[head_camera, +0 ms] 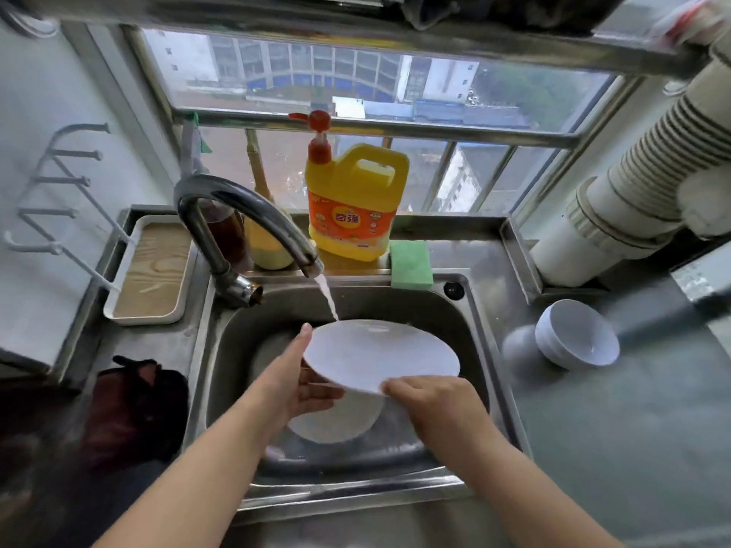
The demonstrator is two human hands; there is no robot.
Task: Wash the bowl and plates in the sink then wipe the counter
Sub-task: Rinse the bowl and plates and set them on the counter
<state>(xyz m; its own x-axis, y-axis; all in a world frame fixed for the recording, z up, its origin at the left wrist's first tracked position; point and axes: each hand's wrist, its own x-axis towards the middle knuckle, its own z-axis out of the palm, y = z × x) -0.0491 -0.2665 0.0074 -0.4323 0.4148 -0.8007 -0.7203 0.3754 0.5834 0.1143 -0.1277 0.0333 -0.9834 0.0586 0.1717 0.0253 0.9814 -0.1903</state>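
I hold a white plate [379, 352] over the steel sink [245, 350], tilted under the water running from the faucet [237, 215]. My left hand [304, 385] supports its left edge, thumb along the rim and fingers underneath. My right hand [431, 401] rests on the plate's near rim, its fingertips on the edge. A second white plate [336, 425] lies in the sink basin below, partly hidden by my hands. A white bowl [577, 334] sits on the counter [633, 429] to the right of the sink.
A yellow dish-soap bottle [356, 199] and a green sponge [411, 265] stand behind the sink. A wooden-lined tray [150, 270] sits at the left, with a dark red cloth [134, 413] nearer me. White pipes [633, 199] run at the right.
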